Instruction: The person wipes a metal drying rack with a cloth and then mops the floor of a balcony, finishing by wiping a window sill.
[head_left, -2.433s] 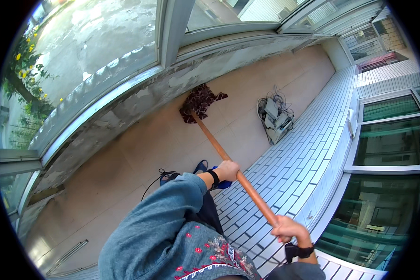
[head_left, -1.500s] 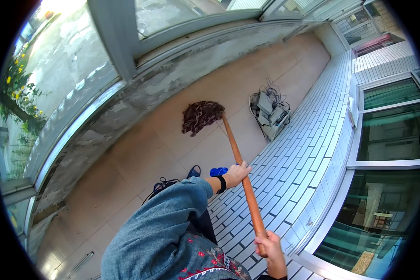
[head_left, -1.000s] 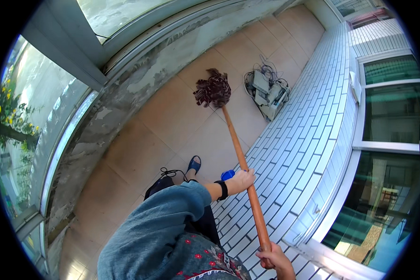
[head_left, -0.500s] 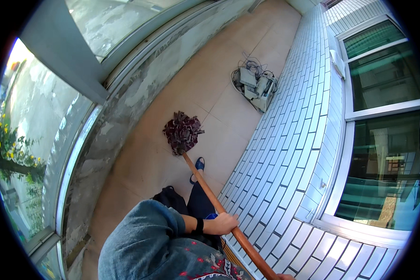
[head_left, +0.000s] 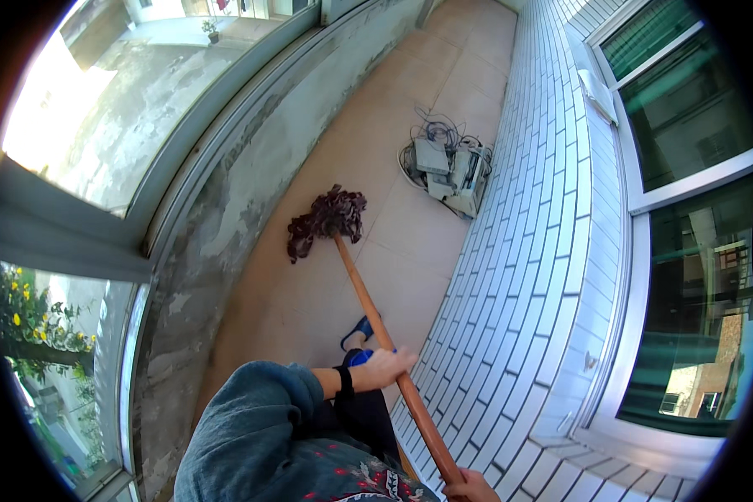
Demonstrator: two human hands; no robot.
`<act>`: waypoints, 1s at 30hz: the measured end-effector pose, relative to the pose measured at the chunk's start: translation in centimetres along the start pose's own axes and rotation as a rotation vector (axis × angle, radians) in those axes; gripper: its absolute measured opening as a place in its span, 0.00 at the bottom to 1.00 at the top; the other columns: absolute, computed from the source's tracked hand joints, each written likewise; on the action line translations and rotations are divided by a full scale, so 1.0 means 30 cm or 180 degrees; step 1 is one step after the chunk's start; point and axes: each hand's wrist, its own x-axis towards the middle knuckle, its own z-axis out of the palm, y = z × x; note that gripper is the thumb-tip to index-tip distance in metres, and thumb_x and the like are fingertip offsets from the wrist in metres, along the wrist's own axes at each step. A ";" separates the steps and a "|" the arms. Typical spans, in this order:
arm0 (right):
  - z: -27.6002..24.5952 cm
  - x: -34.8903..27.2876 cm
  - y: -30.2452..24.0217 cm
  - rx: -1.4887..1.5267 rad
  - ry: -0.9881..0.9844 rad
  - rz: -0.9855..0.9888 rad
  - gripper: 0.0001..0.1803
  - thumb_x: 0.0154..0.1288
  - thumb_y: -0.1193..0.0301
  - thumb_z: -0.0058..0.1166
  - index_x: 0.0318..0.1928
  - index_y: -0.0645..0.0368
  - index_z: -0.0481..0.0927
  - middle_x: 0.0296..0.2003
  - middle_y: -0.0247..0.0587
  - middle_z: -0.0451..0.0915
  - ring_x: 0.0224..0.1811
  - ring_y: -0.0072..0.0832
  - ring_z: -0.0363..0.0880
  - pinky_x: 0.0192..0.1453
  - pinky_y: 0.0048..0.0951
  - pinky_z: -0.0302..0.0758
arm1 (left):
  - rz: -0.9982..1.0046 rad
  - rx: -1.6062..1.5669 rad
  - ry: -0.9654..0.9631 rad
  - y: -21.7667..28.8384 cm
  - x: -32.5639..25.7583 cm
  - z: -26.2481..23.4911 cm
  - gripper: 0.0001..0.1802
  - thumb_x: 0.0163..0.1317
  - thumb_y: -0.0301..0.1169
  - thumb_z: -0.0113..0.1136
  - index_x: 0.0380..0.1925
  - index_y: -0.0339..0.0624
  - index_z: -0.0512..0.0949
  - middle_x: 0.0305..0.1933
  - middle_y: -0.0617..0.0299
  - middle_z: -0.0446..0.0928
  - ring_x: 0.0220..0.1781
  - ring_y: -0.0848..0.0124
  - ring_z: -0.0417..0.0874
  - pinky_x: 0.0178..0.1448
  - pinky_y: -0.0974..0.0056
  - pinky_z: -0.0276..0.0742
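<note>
A mop's wooden handle (head_left: 361, 289) slants across the view from the lower edge up to the mop head. The mop head (head_left: 336, 214), made of dark maroon cloth strips, lies bunched on the tiled floor beside the low wall. My left hand (head_left: 385, 368), with a black band at the wrist, is wrapped around the middle of the handle. Lower down, near the bottom edge, my right hand (head_left: 473, 487) grips the upper end of the handle; its forearm is out of view.
A heap of grey electronic devices with tangled cables (head_left: 450, 171) sits against the white brick wall (head_left: 510, 276) at right. On the left runs a stained low wall (head_left: 226, 209) beneath windows. My foot in a dark blue sandal (head_left: 357, 333) stands beside the handle.
The mop head has moved farther away along the floor, and its strips now spread out toward the left. My right hand shows more at the bottom edge. The view has shifted slightly.
</note>
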 end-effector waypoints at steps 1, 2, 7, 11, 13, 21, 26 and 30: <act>-0.015 0.091 -0.076 0.0112 -0.0037 0.0230 0.17 0.48 0.74 0.59 0.39 0.63 0.70 0.16 0.34 0.67 0.10 0.22 0.65 0.12 0.23 0.59 | -0.0315 0.0204 0.0117 -0.066 0.059 -0.048 0.22 0.47 0.24 0.57 0.44 0.43 0.63 0.38 0.48 0.67 0.28 0.50 0.77 0.26 0.53 0.73; -0.021 0.184 -0.170 0.0218 -0.0076 0.0461 0.21 0.45 0.78 0.59 0.41 0.66 0.67 0.17 0.34 0.67 0.11 0.24 0.68 0.12 0.22 0.61 | -0.0630 0.0411 0.0239 -0.132 0.116 -0.099 0.23 0.47 0.23 0.56 0.45 0.42 0.63 0.39 0.47 0.67 0.28 0.50 0.77 0.26 0.52 0.73; 0.034 0.552 -0.588 0.1055 -0.0481 -0.0167 0.18 0.47 0.78 0.57 0.40 0.67 0.69 0.18 0.37 0.71 0.11 0.24 0.69 0.12 0.23 0.63 | -0.2398 -0.0320 0.0575 -0.341 0.365 -0.385 0.24 0.54 0.37 0.55 0.44 0.27 0.68 0.30 0.38 0.76 0.34 0.51 0.80 0.37 0.56 0.76; 0.120 0.722 -0.884 0.1284 -0.0632 -0.0427 0.14 0.49 0.78 0.54 0.38 0.66 0.68 0.20 0.37 0.69 0.12 0.23 0.69 0.13 0.23 0.66 | -0.2504 -0.1741 0.1069 -0.405 0.463 -0.492 0.37 0.50 0.53 0.59 0.42 0.24 0.70 0.36 0.35 0.76 0.46 0.48 0.77 0.49 0.57 0.72; 0.120 0.776 -1.002 0.1220 -0.0600 -0.0471 0.14 0.49 0.78 0.54 0.37 0.66 0.68 0.20 0.37 0.69 0.12 0.23 0.69 0.13 0.23 0.66 | -0.2475 -0.1697 0.0952 -0.453 0.546 -0.602 0.36 0.50 0.53 0.59 0.40 0.23 0.71 0.35 0.36 0.76 0.45 0.49 0.78 0.48 0.57 0.72; 0.140 1.010 -1.596 0.1273 -0.0463 -0.0712 0.11 0.48 0.77 0.56 0.32 0.63 0.68 0.19 0.36 0.70 0.12 0.23 0.69 0.12 0.25 0.65 | -0.2272 -0.1480 0.0543 -0.803 0.936 -1.067 0.34 0.50 0.52 0.58 0.35 0.22 0.73 0.33 0.39 0.77 0.38 0.53 0.80 0.43 0.58 0.73; 0.141 1.277 -2.101 0.1281 -0.0227 -0.0836 0.11 0.46 0.76 0.56 0.30 0.62 0.69 0.18 0.36 0.70 0.12 0.24 0.69 0.13 0.26 0.67 | -0.1857 -0.1601 0.0707 -1.167 1.294 -1.347 0.32 0.52 0.52 0.57 0.33 0.25 0.74 0.32 0.37 0.76 0.41 0.49 0.79 0.45 0.55 0.72; 0.088 1.511 -2.518 0.1239 -0.0043 -0.0920 0.06 0.44 0.75 0.57 0.22 0.63 0.73 0.14 0.36 0.71 0.10 0.24 0.69 0.10 0.26 0.65 | -0.1726 -0.1251 0.0920 -1.310 1.523 -1.592 0.32 0.59 0.54 0.47 0.39 0.30 0.73 0.29 0.43 0.77 0.35 0.56 0.80 0.42 0.59 0.73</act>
